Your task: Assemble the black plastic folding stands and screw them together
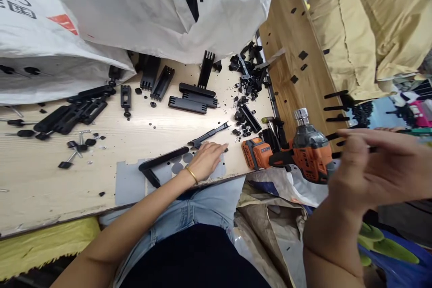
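Observation:
My left hand [208, 158] lies low over the grey mat [130, 184] at the table's front edge, its fingers stretched out and loosely together. A small dark piece shows at its fingertips; I cannot tell whether they touch it. Just beyond this hand is a slim black slotted part [209, 136], and a black L-shaped bracket [165, 160] rests to its left. At the right my right hand [381, 166] is raised beyond the table edge, fingers extended, nothing visible in it. Left of it is an orange and black cordless impact wrench [310, 153], its battery on the table corner.
White woven sacks [162, 13] line the back of the table. Several black slotted bars [187, 104] lie in the middle, black clamp parts [74, 114] and loose bolts at left. Small hardware is heaped [249, 72] beside the wooden board [293, 49] at right.

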The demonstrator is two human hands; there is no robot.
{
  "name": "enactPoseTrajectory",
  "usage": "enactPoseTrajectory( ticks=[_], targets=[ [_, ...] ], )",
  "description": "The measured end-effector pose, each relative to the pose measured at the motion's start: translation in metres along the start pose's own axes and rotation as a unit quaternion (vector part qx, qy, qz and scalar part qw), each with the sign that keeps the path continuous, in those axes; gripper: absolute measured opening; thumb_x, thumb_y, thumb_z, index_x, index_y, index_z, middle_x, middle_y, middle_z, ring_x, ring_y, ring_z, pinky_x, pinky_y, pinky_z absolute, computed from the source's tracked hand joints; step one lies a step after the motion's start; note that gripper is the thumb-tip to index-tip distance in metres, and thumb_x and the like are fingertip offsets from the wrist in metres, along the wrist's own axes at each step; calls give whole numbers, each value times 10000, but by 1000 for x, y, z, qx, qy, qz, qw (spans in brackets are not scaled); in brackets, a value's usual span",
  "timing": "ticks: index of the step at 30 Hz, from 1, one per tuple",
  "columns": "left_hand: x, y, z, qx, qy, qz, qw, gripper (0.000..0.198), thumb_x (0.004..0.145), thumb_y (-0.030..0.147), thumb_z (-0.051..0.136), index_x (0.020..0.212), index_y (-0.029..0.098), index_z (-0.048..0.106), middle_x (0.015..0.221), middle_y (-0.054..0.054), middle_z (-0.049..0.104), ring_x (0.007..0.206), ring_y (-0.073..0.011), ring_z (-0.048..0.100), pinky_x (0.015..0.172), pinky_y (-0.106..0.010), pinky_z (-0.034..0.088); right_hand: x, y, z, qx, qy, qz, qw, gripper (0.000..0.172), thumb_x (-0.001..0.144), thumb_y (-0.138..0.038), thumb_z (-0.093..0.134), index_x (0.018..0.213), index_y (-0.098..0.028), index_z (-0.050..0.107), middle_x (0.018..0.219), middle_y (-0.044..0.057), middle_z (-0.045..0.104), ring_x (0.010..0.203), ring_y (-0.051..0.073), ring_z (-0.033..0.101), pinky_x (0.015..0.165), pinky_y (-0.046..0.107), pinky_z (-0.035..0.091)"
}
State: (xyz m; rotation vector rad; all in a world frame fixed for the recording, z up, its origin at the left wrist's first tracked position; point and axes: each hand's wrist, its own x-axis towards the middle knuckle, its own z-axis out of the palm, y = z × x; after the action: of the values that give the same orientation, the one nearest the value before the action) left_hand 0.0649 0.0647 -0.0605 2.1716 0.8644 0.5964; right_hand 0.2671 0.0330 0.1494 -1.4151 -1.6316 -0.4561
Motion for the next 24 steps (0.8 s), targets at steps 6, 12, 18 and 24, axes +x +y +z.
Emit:
enactPoseTrajectory(
  ticks=[6,12,18,24],
  targets=[
    [-14,-19,-18,-11,68,-30,997,288,907,178,478,1169,137,590,1108,-117,660,1023,-229,604,931,-424,497,-20,-18,35,72,-97,41,992,34,817,-172,619,834,-199,631,780,25,668,731,155,629,682,320,493],
    [-11,-17,-13,-20,99,-8,995,260,916,185,473,1136,145,605,1073,-104,674,998,-216,613,917,-418,505,-31,-20,32,100,-153,112,977,38,857,-224,588,860,-208,621,818,21,661,757,149,624,719,309,497],
    [-26,-17,-32,27,158,-27,987,270,923,206,472,1156,142,593,1093,-100,670,1018,-224,592,921,-410,473,-77,-29,53,108,-451,65,884,83,888,-219,542,828,-192,591,772,22,653,738,146,598,718,282,454],
    [-63,-40,-66,134,183,-124,966,311,921,310,470,1150,157,616,1102,-110,664,1026,-269,577,886,-428,450,-113,-11,75,31,-530,125,838,99,897,-221,504,844,-174,573,817,55,642,782,171,579,746,291,432]
  ],
)
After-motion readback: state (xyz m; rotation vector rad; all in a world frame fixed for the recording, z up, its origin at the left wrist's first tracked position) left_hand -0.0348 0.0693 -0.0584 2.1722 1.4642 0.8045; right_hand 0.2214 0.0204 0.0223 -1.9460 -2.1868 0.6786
